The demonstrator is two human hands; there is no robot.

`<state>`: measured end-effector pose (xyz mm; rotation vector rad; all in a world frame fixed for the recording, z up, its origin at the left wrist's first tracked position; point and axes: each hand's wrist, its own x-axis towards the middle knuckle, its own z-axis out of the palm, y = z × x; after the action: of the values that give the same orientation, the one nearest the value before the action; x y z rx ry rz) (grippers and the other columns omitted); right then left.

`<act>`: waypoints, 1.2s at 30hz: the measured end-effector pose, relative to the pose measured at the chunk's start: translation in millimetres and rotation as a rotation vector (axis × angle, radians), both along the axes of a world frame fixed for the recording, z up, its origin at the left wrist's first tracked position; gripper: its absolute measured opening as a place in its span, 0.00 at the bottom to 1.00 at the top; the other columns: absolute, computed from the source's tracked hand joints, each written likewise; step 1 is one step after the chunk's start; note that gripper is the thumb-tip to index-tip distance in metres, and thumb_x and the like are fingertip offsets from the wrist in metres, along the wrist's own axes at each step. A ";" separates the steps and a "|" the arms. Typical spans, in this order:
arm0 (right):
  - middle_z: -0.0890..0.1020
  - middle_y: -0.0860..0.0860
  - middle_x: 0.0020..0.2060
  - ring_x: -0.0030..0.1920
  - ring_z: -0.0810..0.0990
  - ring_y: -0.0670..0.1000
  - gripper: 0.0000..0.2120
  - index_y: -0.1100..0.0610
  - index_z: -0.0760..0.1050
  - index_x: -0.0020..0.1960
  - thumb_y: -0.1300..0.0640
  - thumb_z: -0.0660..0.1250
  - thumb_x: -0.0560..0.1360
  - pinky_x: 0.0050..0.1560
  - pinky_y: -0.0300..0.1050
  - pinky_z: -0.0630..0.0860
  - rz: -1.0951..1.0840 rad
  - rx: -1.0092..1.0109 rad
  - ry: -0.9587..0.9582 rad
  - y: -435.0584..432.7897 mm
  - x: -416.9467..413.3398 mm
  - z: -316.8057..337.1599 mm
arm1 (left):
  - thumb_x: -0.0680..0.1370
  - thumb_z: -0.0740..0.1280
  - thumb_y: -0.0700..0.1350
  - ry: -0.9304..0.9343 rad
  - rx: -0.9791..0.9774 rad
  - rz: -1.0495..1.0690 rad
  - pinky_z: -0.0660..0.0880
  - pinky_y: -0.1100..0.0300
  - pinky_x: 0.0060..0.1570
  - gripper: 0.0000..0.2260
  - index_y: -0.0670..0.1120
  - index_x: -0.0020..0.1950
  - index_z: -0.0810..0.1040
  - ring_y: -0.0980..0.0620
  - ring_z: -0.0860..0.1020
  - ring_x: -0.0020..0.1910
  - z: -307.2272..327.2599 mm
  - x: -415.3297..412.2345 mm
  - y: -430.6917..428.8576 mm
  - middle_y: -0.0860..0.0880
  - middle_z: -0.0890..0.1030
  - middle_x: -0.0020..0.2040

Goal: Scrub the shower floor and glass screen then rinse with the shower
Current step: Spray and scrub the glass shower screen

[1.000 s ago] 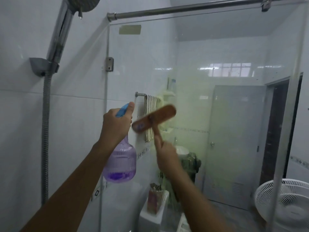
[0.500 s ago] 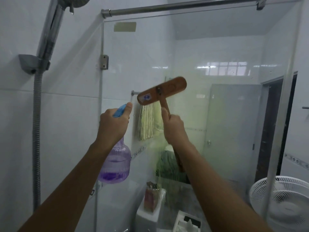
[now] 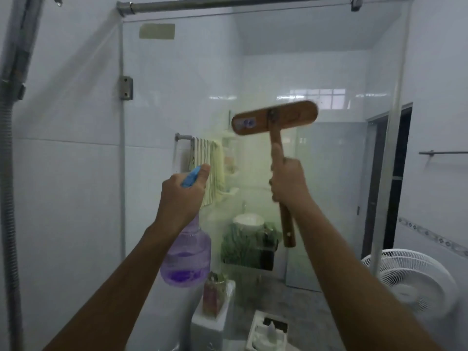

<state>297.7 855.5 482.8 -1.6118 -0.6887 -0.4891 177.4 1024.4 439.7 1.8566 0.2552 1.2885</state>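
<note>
My right hand grips the wooden handle of a scrubbing brush, whose long brown head is pressed flat against the glass screen at about head height. My left hand holds a clear purple spray bottle by its blue trigger, nozzle towards the glass, left of the brush. The bottle has a little purple liquid in its bottom. The shower hose and rail run down the tiled wall at the far left. The shower floor is out of view.
A steel rail tops the glass, and a hinge fixes it to the wall. Behind the glass are a towel on a bar, a toilet cistern with items on it, a white fan and a door.
The brush has swept up and to the right across the glass with my right hand. The spray bottle has stayed at about the same height in my left hand.
</note>
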 end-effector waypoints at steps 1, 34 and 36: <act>0.69 0.49 0.25 0.23 0.69 0.49 0.26 0.53 0.67 0.33 0.36 0.53 0.81 0.25 0.41 0.70 -0.011 0.032 0.001 -7.7 5.7 14.7 | 0.79 0.65 0.63 -0.002 -0.003 -0.007 0.81 0.37 0.43 0.30 0.34 0.41 0.80 0.34 0.82 0.39 0.1 2.2 -1.9 0.35 0.82 0.37; 0.73 0.49 0.27 0.24 0.71 0.43 0.27 0.56 0.71 0.34 0.38 0.53 0.82 0.24 0.34 0.64 0.092 -0.213 0.038 31.3 -16.5 -133.5 | 0.82 0.62 0.60 -0.061 -0.108 0.094 0.77 0.51 0.36 0.27 0.36 0.42 0.79 0.41 0.80 0.34 -56.3 17.7 -4.9 0.36 0.82 0.38; 0.75 0.48 0.28 0.26 0.74 0.41 0.25 0.55 0.73 0.36 0.37 0.54 0.80 0.26 0.32 0.67 0.131 -0.154 0.132 29.5 -22.6 -194.7 | 0.82 0.62 0.60 -0.066 -0.106 0.115 0.78 0.47 0.37 0.27 0.35 0.42 0.79 0.38 0.79 0.35 -74.1 11.9 1.5 0.35 0.81 0.38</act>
<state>275.1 885.0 288.0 -1.7135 -0.7415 -0.2363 189.3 1025.9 365.6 1.7280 0.3919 1.3843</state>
